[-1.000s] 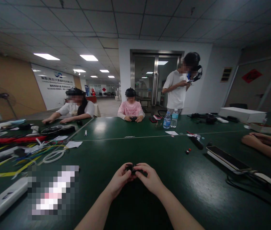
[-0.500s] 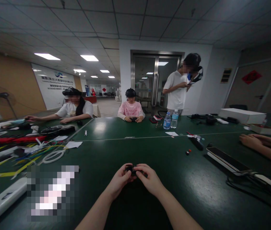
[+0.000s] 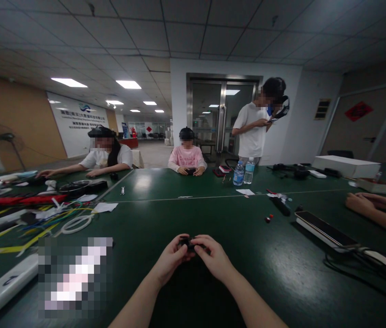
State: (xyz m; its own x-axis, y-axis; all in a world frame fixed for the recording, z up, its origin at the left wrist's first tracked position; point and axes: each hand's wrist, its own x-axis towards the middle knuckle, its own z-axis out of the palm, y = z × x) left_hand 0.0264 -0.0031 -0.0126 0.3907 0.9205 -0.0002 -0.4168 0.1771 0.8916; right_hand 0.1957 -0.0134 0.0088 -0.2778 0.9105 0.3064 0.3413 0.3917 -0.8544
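A small black object is held between my two hands just above the green table. My left hand is closed round its left side, with the thumb on the near face. From the right, my right hand pinches it with bent fingers and thumb. Fingers cover much of the object, so its exact shape is unclear.
A white power strip and cables lie at the left. Two water bottles stand beyond. At the right are a phone on a white box and another person's hands. Other people are across the table.
The fingers of my right hand have shifted slightly on the black object. The whole view has moved down a little in the frame.
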